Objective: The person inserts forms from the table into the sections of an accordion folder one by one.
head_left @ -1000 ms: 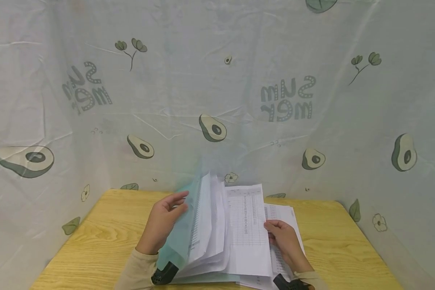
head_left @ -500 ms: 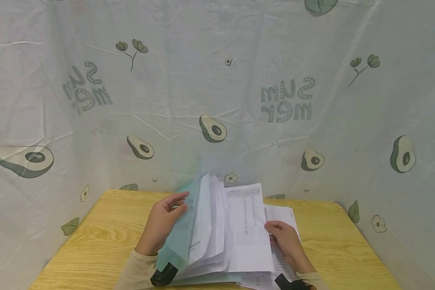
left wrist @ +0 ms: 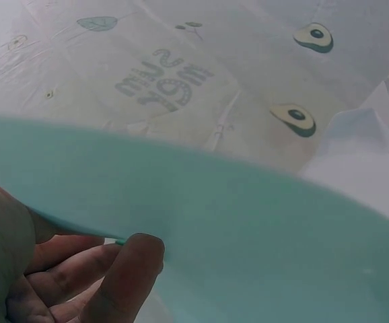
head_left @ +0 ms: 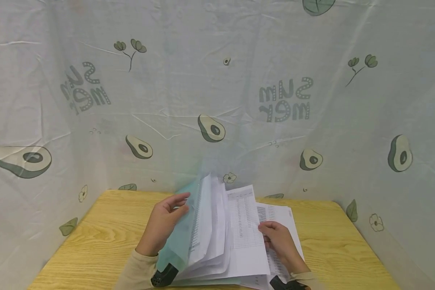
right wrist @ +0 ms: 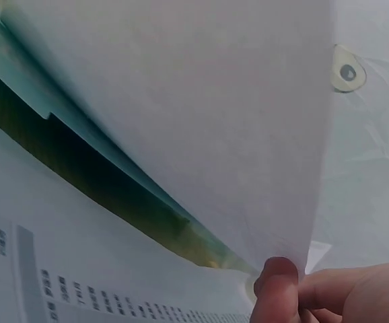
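A pale green folder (head_left: 177, 241) stands spread at the table's middle, with several white sheets (head_left: 206, 217) fanned upright inside. My left hand (head_left: 163, 221) holds its raised left cover; in the left wrist view the thumb and fingers pinch the edge of the green cover (left wrist: 248, 222). A sheet printed with a table (head_left: 243, 225) leans out to the right of the others. Its right edge is pinched between thumb and fingers of my right hand (head_left: 280, 239). From the right wrist, that sheet (right wrist: 201, 101) appears lifted at a slant, its near side blank.
More printed papers (head_left: 288, 215) lie flat on the wooden table (head_left: 333, 237), partly under the right hand and the lifted sheet. A whitish curtain (head_left: 181, 80) with avocado prints hangs behind the table and along both sides.
My right hand has shifted slightly left, drawing the edge of the printed sheet with it, so more of the papers beneath shows. The left hand and folder cover keep nearly the same place.
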Available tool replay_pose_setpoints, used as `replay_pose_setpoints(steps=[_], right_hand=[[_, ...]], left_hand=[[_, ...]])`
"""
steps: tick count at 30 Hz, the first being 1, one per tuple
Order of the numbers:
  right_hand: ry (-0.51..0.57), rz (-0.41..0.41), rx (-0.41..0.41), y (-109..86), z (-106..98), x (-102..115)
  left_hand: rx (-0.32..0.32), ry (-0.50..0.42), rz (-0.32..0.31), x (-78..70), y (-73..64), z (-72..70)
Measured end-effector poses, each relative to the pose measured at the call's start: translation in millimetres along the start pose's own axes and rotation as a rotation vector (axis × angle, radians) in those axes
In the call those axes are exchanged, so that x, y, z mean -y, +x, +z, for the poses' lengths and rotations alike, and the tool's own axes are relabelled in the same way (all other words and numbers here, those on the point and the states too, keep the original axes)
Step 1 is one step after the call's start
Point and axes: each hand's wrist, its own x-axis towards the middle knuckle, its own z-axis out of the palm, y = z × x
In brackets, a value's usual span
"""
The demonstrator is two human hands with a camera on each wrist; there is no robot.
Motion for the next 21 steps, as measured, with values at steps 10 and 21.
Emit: replay_pose_setpoints(steps=[10,21], right_hand=[[0.024,-0.007,0.008,-5.8,14,-1],[-0.009,0.02,0.062,-7.0,10,2]], left_hand=[[0.003,0.006,0.008,2.5,1.7,4.2],[-0.034,-0.004,0.001,0.0,0.5,3.0]])
